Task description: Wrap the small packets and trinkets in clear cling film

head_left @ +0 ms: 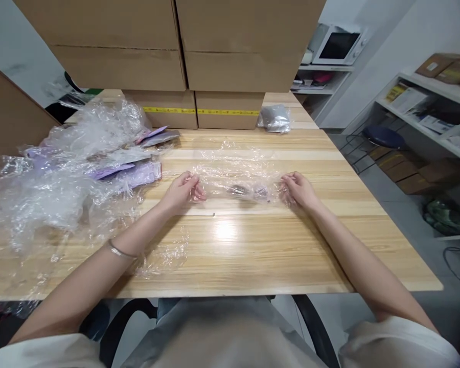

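A clear plastic bag (233, 163) is stretched out flat over the wooden table, held at both near corners. Its left edge is pinched by my left hand (186, 188), and the right edge by my right hand (297, 188). Inside or under the film, near its front edge, lie a small dark item (238, 190) and a small pale purple item (260, 192); they are too blurred to name. A tiny dark speck lies on the table just in front of the bag.
To the left spreads a large heap of crumpled clear plastic bags (61, 184) with purple cards (140, 175) among them. Stacked cardboard boxes (230, 66) stand across the table's back. A grey wrapped packet (275, 118) sits at the back right. Shelves and a microwave (339, 45) are beyond.
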The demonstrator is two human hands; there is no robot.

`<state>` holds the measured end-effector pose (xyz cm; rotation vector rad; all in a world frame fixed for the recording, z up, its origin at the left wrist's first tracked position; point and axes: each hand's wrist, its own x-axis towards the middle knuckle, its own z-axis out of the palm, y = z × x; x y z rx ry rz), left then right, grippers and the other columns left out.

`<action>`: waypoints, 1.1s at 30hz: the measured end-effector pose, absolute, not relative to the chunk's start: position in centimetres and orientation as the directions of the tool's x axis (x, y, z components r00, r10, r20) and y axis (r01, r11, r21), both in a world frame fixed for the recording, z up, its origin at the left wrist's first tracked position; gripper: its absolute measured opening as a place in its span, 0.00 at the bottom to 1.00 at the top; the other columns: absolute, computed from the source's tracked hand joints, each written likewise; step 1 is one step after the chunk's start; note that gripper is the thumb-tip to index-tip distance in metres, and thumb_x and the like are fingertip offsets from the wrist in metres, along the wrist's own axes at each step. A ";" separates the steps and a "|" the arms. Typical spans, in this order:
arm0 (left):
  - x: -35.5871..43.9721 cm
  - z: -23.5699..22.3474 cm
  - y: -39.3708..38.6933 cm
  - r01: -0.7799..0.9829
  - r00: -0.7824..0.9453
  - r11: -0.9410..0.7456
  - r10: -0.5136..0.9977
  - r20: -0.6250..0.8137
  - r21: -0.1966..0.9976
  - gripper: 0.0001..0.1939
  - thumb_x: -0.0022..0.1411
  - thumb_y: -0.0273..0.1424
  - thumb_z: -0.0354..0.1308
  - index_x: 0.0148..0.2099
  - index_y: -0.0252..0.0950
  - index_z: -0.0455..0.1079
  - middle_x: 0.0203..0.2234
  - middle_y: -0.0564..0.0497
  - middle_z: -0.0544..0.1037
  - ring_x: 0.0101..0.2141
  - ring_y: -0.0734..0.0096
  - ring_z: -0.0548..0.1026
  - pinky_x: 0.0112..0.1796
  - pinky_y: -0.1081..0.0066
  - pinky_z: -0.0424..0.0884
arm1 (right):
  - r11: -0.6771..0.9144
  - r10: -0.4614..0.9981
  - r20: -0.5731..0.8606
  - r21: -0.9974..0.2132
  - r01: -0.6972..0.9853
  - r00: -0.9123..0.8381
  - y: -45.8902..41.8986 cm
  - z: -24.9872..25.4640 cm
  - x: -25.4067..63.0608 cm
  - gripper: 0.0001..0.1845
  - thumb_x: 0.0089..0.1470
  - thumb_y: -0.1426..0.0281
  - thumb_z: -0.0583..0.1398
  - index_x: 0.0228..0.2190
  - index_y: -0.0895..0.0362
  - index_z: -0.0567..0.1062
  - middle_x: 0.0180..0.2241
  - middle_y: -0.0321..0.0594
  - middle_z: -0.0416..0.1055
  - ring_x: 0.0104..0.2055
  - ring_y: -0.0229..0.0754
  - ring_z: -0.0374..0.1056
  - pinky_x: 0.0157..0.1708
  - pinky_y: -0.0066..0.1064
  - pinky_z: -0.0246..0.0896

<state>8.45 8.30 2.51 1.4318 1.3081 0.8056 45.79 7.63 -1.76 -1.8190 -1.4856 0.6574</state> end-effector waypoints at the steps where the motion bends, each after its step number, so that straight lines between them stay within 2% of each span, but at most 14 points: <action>1: 9.1 1.7 9.0 0.383 0.125 0.077 0.983 -0.134 0.921 0.11 0.70 0.40 0.46 0.39 0.39 0.59 0.24 0.54 0.74 0.21 0.70 0.75 0.26 0.69 0.73 | -0.110 0.965 0.090 -0.712 0.693 0.246 8.0 -2.2 45.4 0.19 0.61 0.52 0.50 0.38 0.54 0.69 0.33 0.45 0.78 0.32 0.49 0.74 0.35 0.40 0.67; 4: 10.0 0.2 10.5 0.572 0.014 0.050 0.997 -0.071 0.819 0.10 0.72 0.37 0.42 0.41 0.38 0.60 0.18 0.56 0.70 0.16 0.70 0.70 0.23 0.72 0.67 | -0.129 0.958 0.173 -0.456 0.881 0.230 8.5 -2.3 44.8 0.19 0.63 0.55 0.50 0.42 0.55 0.71 0.34 0.50 0.78 0.37 0.53 0.74 0.39 0.40 0.63; 6: 10.0 -0.1 11.0 0.678 0.015 0.005 1.000 -0.020 0.735 0.10 0.71 0.37 0.45 0.43 0.37 0.63 0.20 0.52 0.72 0.22 0.65 0.74 0.28 0.70 0.68 | -0.156 0.964 0.181 -0.202 0.967 0.194 8.5 -2.1 45.0 0.20 0.64 0.56 0.50 0.43 0.57 0.72 0.34 0.54 0.79 0.36 0.55 0.74 0.37 0.39 0.61; 7: 9.9 -0.1 11.1 0.770 0.034 -0.027 0.999 0.002 0.637 0.10 0.70 0.36 0.46 0.45 0.36 0.64 0.22 0.49 0.74 0.26 0.61 0.77 0.31 0.68 0.69 | -0.162 0.968 0.179 -0.099 0.982 0.178 8.5 -2.0 45.1 0.21 0.64 0.56 0.49 0.43 0.58 0.72 0.33 0.55 0.78 0.35 0.55 0.74 0.35 0.38 0.60; 10: 9.8 -0.1 10.8 0.958 0.105 -0.103 0.994 0.009 0.268 0.14 0.69 0.32 0.48 0.52 0.32 0.65 0.30 0.38 0.78 0.38 0.50 0.79 0.40 0.61 0.70 | -0.164 0.971 0.182 0.026 0.986 0.157 8.4 -2.1 45.2 0.24 0.65 0.57 0.47 0.40 0.61 0.74 0.31 0.57 0.78 0.33 0.55 0.73 0.33 0.37 0.59; 12: 10.1 0.0 10.3 0.978 0.096 -0.096 0.995 0.010 0.186 0.16 0.68 0.28 0.47 0.56 0.30 0.64 0.36 0.33 0.78 0.44 0.47 0.78 0.44 0.57 0.70 | -0.150 0.960 0.244 0.047 0.988 0.135 8.2 -1.7 45.2 0.23 0.64 0.59 0.48 0.42 0.63 0.74 0.33 0.59 0.77 0.35 0.57 0.73 0.34 0.39 0.59; 15: 11.1 0.7 9.5 0.960 0.195 -0.225 0.964 0.179 0.166 0.20 0.67 0.25 0.44 0.60 0.29 0.62 0.53 0.27 0.70 0.55 0.43 0.70 0.52 0.50 0.66 | -0.030 0.908 0.419 0.002 1.000 0.027 7.1 -0.2 44.8 0.26 0.61 0.59 0.53 0.51 0.66 0.71 0.44 0.63 0.74 0.46 0.62 0.70 0.43 0.48 0.60; 18: 12.6 1.6 9.1 0.775 0.538 -0.599 0.792 0.289 0.199 0.24 0.68 0.34 0.50 0.63 0.30 0.60 0.62 0.31 0.62 0.62 0.45 0.61 0.60 0.50 0.59 | 0.254 0.907 0.382 -0.167 0.953 -0.175 5.6 1.1 43.8 0.33 0.59 0.55 0.56 0.59 0.62 0.65 0.53 0.59 0.71 0.56 0.62 0.65 0.55 0.54 0.56; 21: 14.4 1.8 9.1 0.603 0.720 -0.709 0.681 0.133 0.366 0.41 0.62 0.50 0.58 0.68 0.33 0.52 0.64 0.34 0.61 0.63 0.47 0.60 0.61 0.52 0.58 | 0.392 0.918 0.196 -0.314 0.865 -0.345 4.3 0.7 42.5 0.49 0.52 0.47 0.62 0.65 0.61 0.56 0.56 0.56 0.70 0.60 0.60 0.64 0.65 0.58 0.44; 24: 15.6 0.9 9.5 0.609 0.713 -0.643 0.700 0.034 0.464 0.50 0.56 0.53 0.63 0.71 0.34 0.47 0.63 0.33 0.61 0.63 0.45 0.61 0.60 0.51 0.59 | 0.415 0.909 0.132 -0.372 0.830 -0.395 4.0 -0.9 42.1 0.59 0.46 0.46 0.66 0.68 0.60 0.50 0.61 0.57 0.65 0.63 0.60 0.61 0.68 0.58 0.37; 27: 15.8 -0.5 9.8 0.586 0.697 -0.636 0.711 0.088 0.502 0.44 0.57 0.48 0.64 0.69 0.38 0.53 0.57 0.38 0.67 0.58 0.48 0.66 0.56 0.53 0.64 | 0.374 0.924 0.131 -0.506 0.777 -0.360 4.4 -2.2 42.5 0.52 0.51 0.51 0.65 0.69 0.51 0.49 0.60 0.48 0.67 0.66 0.56 0.57 0.68 0.58 0.40; 29: 15.6 -1.1 9.6 0.547 0.702 -0.642 0.701 0.123 0.537 0.39 0.59 0.46 0.64 0.67 0.40 0.56 0.54 0.40 0.70 0.54 0.52 0.70 0.53 0.55 0.67 | 0.331 0.939 0.129 -0.580 0.744 -0.318 4.7 -2.4 42.8 0.47 0.53 0.55 0.65 0.68 0.48 0.52 0.57 0.44 0.71 0.66 0.56 0.57 0.67 0.59 0.42; 31: 15.3 -1.1 9.3 0.514 0.716 -0.649 0.685 0.137 0.560 0.36 0.62 0.45 0.61 0.67 0.40 0.56 0.55 0.40 0.69 0.55 0.54 0.70 0.54 0.56 0.67 | 0.320 0.941 0.121 -0.619 0.717 -0.316 4.9 -2.0 43.1 0.43 0.53 0.58 0.64 0.66 0.49 0.57 0.56 0.43 0.72 0.65 0.55 0.59 0.67 0.57 0.44; 33: 14.6 -0.7 8.9 0.506 0.744 -0.668 0.658 0.116 0.546 0.37 0.63 0.44 0.59 0.69 0.38 0.53 0.62 0.38 0.64 0.61 0.52 0.64 0.59 0.55 0.62 | 0.348 0.923 0.091 -0.615 0.708 -0.375 4.8 -1.4 43.4 0.39 0.54 0.61 0.63 0.65 0.50 0.61 0.60 0.43 0.68 0.65 0.54 0.60 0.67 0.54 0.46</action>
